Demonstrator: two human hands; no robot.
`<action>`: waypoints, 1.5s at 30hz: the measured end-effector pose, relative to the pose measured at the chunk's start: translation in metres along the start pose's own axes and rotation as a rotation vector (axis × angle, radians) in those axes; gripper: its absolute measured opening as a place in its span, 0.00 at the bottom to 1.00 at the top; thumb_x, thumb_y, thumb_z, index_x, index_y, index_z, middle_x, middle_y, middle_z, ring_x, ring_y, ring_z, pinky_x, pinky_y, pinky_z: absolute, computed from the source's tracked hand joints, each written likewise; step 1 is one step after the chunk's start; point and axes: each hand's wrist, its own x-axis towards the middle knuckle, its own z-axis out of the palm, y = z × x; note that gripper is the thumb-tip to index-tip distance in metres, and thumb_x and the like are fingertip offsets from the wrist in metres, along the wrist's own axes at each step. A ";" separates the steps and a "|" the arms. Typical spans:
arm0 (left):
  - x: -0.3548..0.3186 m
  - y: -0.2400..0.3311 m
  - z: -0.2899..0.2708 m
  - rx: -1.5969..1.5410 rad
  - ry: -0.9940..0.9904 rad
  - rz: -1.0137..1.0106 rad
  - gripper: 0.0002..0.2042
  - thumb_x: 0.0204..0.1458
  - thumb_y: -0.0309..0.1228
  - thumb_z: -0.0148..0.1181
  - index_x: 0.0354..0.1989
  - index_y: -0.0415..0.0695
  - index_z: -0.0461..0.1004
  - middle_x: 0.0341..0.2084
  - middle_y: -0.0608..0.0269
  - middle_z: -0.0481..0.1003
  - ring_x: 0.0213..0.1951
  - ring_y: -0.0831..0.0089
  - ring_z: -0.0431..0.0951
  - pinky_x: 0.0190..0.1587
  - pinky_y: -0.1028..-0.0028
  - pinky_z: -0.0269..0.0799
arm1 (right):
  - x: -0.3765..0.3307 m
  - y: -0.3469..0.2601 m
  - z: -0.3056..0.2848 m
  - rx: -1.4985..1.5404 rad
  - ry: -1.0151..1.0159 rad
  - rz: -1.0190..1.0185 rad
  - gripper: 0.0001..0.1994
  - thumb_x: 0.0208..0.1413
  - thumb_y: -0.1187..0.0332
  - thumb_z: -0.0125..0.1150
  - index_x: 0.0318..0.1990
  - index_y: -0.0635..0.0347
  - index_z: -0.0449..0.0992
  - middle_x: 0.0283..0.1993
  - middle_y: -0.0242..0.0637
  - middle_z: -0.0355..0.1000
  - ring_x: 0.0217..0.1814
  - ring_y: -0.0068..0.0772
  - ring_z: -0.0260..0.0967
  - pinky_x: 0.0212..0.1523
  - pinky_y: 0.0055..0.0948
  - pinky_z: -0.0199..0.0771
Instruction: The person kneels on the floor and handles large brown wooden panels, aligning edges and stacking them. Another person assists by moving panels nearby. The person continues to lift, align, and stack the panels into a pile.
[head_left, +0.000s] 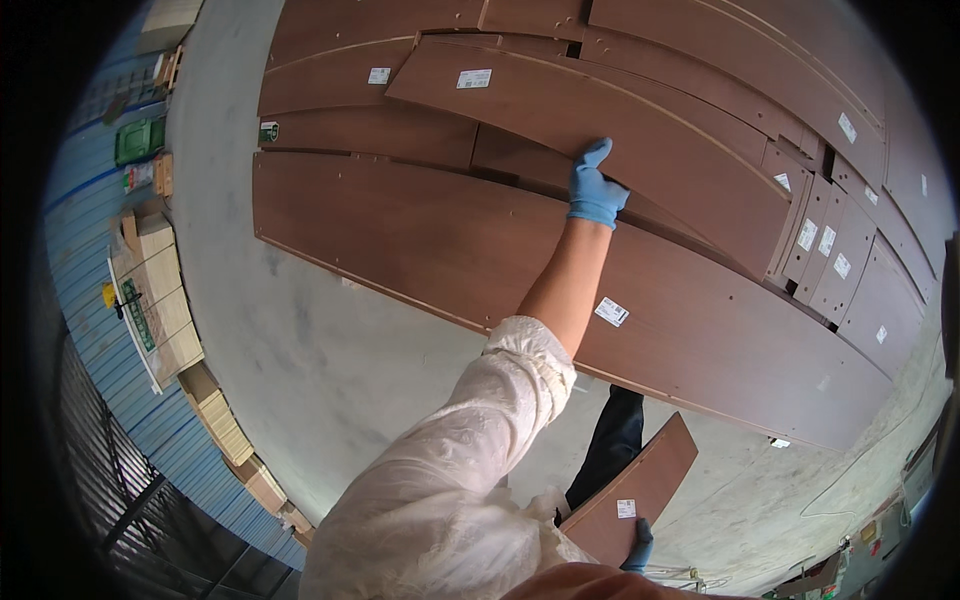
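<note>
My left hand (595, 187), in a blue glove, grips the near edge of a long brown panel (600, 115). The thumb lies over its top face, while the fingers are hidden under the edge. This panel lies askew over other brown panels and carries a white label. Low in the view, beside my dark-trousered leg, my right hand (641, 546) holds a smaller brown panel (640, 490) with a white label. Only part of that gloved hand shows, at the panel's edge. Between me and the left hand's panel lies a wide brown panel (420, 225), with my left forearm crossing above it.
More labelled brown boards (825, 235) lie side by side at the right, some with drilled holes. Grey concrete floor (300, 330) surrounds the stack. Stacked pale boards (165, 285) and a green bin (139, 141) stand along a blue wall (90, 230) at the left.
</note>
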 end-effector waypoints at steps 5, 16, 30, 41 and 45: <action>0.029 -0.024 0.000 -0.026 0.081 -0.031 0.18 0.57 0.33 0.69 0.56 0.48 0.78 0.55 0.59 0.78 0.59 0.54 0.76 0.61 0.47 0.73 | 0.012 0.002 -0.007 0.134 -0.006 0.110 0.30 0.58 0.50 0.67 0.62 0.62 0.77 0.56 0.43 0.80 0.56 0.46 0.76 0.63 0.44 0.75; 0.024 -0.036 0.007 0.315 0.279 0.019 0.19 0.59 0.40 0.68 0.57 0.49 0.77 0.56 0.60 0.78 0.61 0.54 0.75 0.57 0.48 0.76 | 0.018 -0.005 -0.013 0.093 0.006 0.100 0.31 0.59 0.51 0.67 0.62 0.65 0.76 0.57 0.45 0.79 0.57 0.46 0.77 0.63 0.44 0.76; 0.006 0.041 0.017 2.800 -0.584 0.757 0.53 0.48 0.61 0.69 0.81 0.57 0.52 0.81 0.44 0.42 0.80 0.33 0.35 0.76 0.32 0.31 | 0.034 0.002 -0.011 0.175 -0.030 0.184 0.32 0.57 0.50 0.68 0.64 0.63 0.75 0.58 0.44 0.79 0.58 0.46 0.76 0.64 0.45 0.74; 0.040 0.039 0.014 2.967 -0.640 0.820 0.53 0.50 0.71 0.61 0.81 0.61 0.51 0.81 0.49 0.44 0.78 0.32 0.39 0.75 0.30 0.32 | 0.035 0.005 -0.003 0.089 0.040 0.142 0.33 0.57 0.49 0.68 0.65 0.62 0.75 0.58 0.43 0.79 0.58 0.45 0.75 0.64 0.45 0.73; 0.046 0.038 0.022 2.994 -0.592 0.773 0.53 0.50 0.72 0.60 0.81 0.60 0.51 0.81 0.49 0.44 0.79 0.31 0.39 0.75 0.29 0.31 | 0.038 0.008 -0.005 0.118 0.032 0.199 0.33 0.57 0.49 0.68 0.65 0.62 0.75 0.58 0.43 0.79 0.58 0.45 0.75 0.65 0.45 0.73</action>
